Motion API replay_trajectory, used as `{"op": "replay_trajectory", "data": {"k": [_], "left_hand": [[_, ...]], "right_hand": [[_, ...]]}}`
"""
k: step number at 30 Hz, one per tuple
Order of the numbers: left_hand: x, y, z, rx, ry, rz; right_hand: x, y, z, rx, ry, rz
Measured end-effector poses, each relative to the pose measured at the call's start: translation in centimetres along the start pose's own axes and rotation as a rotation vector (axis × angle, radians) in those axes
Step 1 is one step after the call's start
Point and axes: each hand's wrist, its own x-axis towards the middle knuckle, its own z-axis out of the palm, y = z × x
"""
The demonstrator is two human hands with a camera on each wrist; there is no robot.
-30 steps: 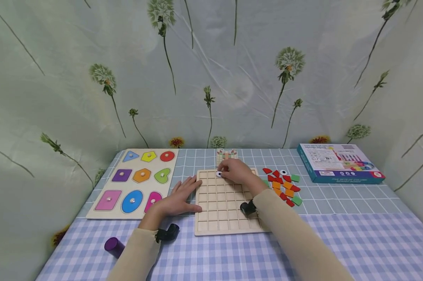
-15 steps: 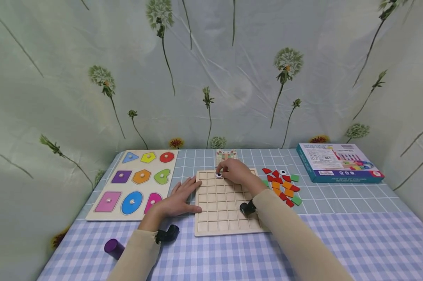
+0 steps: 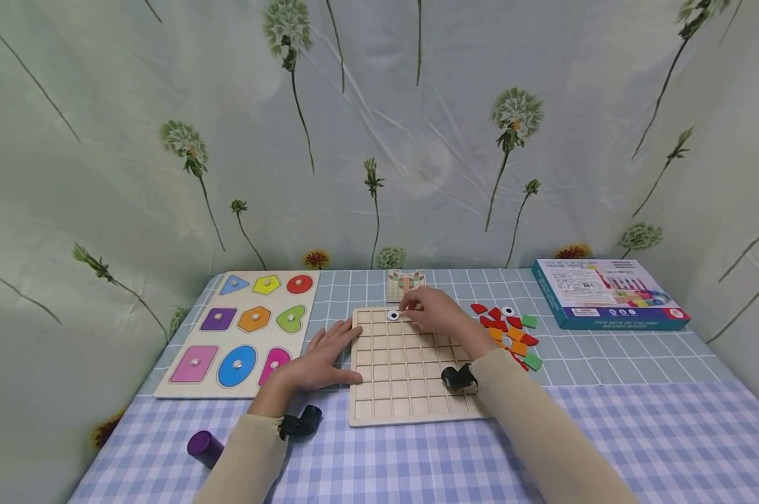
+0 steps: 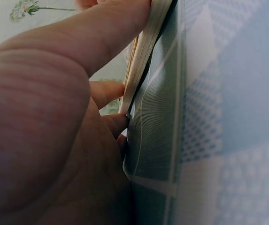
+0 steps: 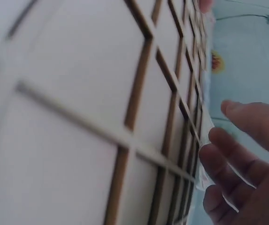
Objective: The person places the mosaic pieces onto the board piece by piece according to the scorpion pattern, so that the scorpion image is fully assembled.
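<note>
A square wooden grid board (image 3: 388, 381) lies on the table in front of me in the head view. In its top row sits a round white piece with a black dot (image 3: 393, 316), like an eye. My right hand (image 3: 435, 311) is just right of that piece, over the board's far edge. In the right wrist view its thumb (image 5: 251, 119) and fingers (image 5: 223, 168) stand apart with nothing between them. Spread along the board's left edge, my left hand (image 3: 323, 360) touches it with straight fingers. The left wrist view shows that thumb (image 4: 120, 28) against the board's side.
Red, orange and green pieces (image 3: 518, 346) and another eye piece (image 3: 508, 311) lie right of the board. Behind it is a pattern card (image 3: 395, 288). A knobbed shape puzzle (image 3: 241, 336) lies left, a purple cylinder (image 3: 206, 448) nearer. A flat box (image 3: 613, 294) rests at back right.
My right hand has let go of the eye piece, which now lies uncovered in the board's top row, and has shifted right. The left hand has stayed at the board's edge.
</note>
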Motion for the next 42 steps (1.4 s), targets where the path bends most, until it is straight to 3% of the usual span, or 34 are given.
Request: {"op": "replay_trajectory", "data": {"k": [4, 12, 21, 30, 36, 42], "left_hand": [[-0.1, 0.1, 0.0, 0.002, 0.002, -0.004], [-0.1, 0.2, -0.1, 0.001, 0.007, -0.008], [-0.2, 0.1, -0.2, 0.008, 0.012, 0.003], [-0.2, 0.0, 0.1, -0.004, 0.008, 0.015], [-0.1, 0.0, 0.0, 0.000, 0.008, 0.017], [0.0, 0.0, 0.2, 0.002, 0.011, 0.017]], "right_hand": [[-1.4, 0.9, -0.8, 0.014, 0.057, 0.047], [-4.3, 3.5, -3.1, 0.089, 0.241, 0.243], [-6.3, 5.9, -4.7, 0.165, 0.304, 0.343], [-7.6, 9.2, -6.0, 0.216, 0.270, 0.444], [-7.9, 10.5, -6.4, 0.177, 0.248, 0.481], [-8.1, 11.2, -6.2, 0.132, 0.167, 0.523]]}}
